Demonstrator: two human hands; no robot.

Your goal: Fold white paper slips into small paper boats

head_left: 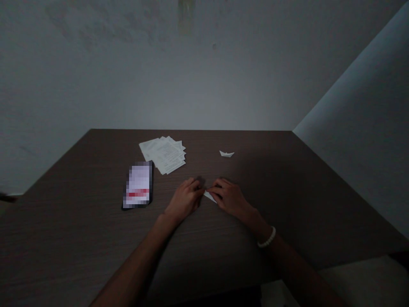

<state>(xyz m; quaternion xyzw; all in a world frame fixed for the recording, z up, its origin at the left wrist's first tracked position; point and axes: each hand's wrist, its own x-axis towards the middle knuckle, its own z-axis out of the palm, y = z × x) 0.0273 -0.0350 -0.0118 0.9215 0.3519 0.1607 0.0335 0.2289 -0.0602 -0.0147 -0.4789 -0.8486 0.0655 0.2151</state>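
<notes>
Both hands rest on a dark brown wooden table [79, 238], meeting over a small folded piece of white paper [210, 196]. My left hand [185, 200] has its fingers curled down and pinches the paper's left end. My right hand [228, 197], with a white bead bracelet [267, 238] on its wrist, presses curled fingers on the paper's right side. Most of the paper is hidden under the fingers. A finished small white paper boat [226, 153] sits farther back on the table.
A stack of printed white paper sheets [163, 154] lies at the back left of the hands. A black phone [138, 185] with a lit screen lies left of them. Grey walls enclose the table at the back and right.
</notes>
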